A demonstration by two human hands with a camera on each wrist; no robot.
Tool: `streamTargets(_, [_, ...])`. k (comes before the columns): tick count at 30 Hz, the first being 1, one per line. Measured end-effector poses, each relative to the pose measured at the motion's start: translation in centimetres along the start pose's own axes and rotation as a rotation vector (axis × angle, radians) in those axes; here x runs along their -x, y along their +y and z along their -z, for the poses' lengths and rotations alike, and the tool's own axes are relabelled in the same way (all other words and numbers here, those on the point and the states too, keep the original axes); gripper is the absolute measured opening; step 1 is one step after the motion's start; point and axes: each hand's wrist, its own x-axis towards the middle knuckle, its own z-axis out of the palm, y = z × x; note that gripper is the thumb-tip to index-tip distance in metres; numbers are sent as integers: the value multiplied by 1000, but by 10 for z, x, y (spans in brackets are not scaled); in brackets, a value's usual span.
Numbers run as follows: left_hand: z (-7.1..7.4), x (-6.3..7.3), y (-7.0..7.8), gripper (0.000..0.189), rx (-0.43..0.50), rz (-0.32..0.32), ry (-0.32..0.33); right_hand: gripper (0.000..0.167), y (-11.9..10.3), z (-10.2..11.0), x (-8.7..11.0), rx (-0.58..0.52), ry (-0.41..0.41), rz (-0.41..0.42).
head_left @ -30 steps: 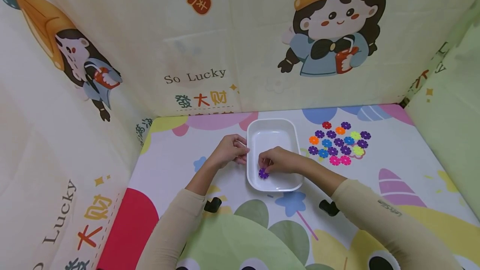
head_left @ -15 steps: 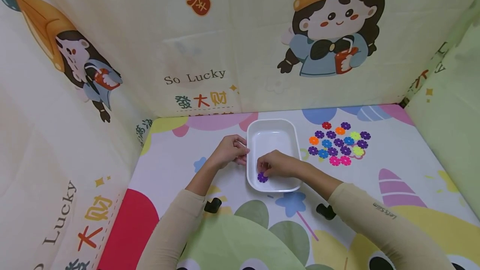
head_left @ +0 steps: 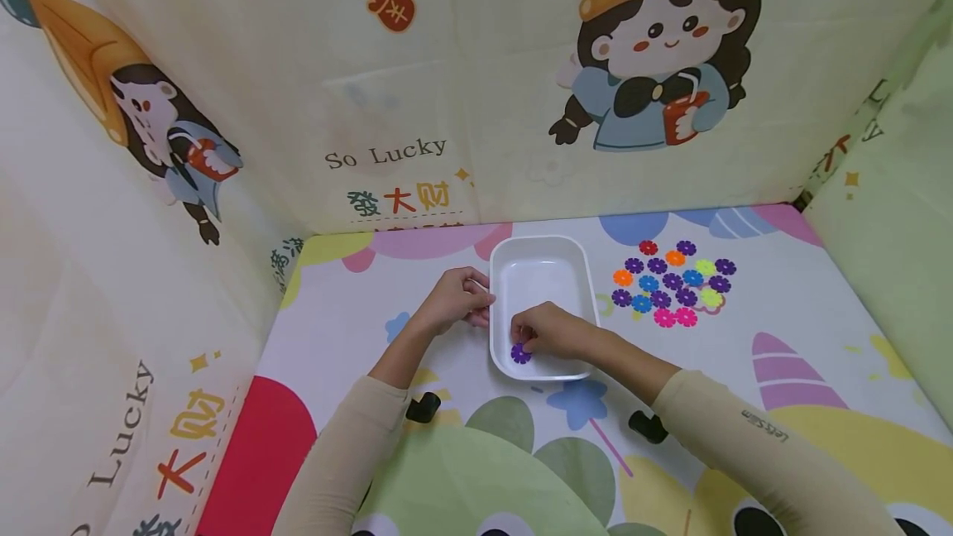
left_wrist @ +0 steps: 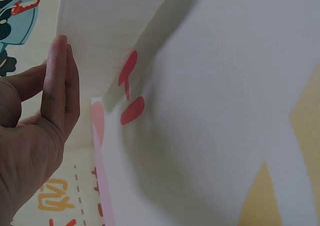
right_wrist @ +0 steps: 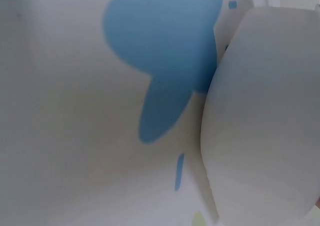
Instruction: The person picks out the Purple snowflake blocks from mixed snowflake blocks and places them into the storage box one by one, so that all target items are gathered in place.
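Note:
In the head view a white rectangular tray (head_left: 584, 271) lies on the table. My left hand (head_left: 456, 300) touches its left side. The left wrist view shows that hand's fairly straight fingers (left_wrist: 55, 80) against the tray's outer wall (left_wrist: 105, 35). Low inside the tray, my right hand (head_left: 551, 329) pinches a purple flower-shaped plastic disc (head_left: 520, 354) by its upper edge, close over the tray floor. The right wrist view takes in the tray's outer wall (right_wrist: 265, 121) but not the disc.
Right of the tray, several loose flower-shaped discs (head_left: 672, 281) in purple, blue, orange, yellow, pink and red lie on the printed tablecloth (head_left: 782, 288). A cloth wall (head_left: 514, 106) with cartoon prints rises behind the table. Small black devices sit at both wrists.
My right hand has moved slightly toward the near end of the tray with the purple disc, then held almost still. My left hand has stayed at the tray's side.

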Motion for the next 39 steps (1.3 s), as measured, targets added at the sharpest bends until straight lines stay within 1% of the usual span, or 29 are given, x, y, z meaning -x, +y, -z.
streamTargets(13, [2, 0, 4, 28, -2, -4, -1, 13, 2, -2, -3, 34, 26, 0])
streamTargets(17, [3, 1, 4, 28, -10, -4, -2, 12, 2, -4, -3, 26, 19, -11])
streamTargets(27, [2, 4, 4, 28, -15, 2, 7, 12, 1, -2, 0, 16, -4, 8])
streamTargets(31, [2, 3, 3, 29, -26, 4, 8, 13, 2, 2, 3, 0, -11, -11])
streamTargets(36, [2, 1, 2, 30, -39, 5, 13, 14, 5, 7, 9, -2, 9, -8])
streamTargets(39, [1, 1, 1, 30, -26, 10, 10, 15, 5, 12, 14, 11, 38, 27])
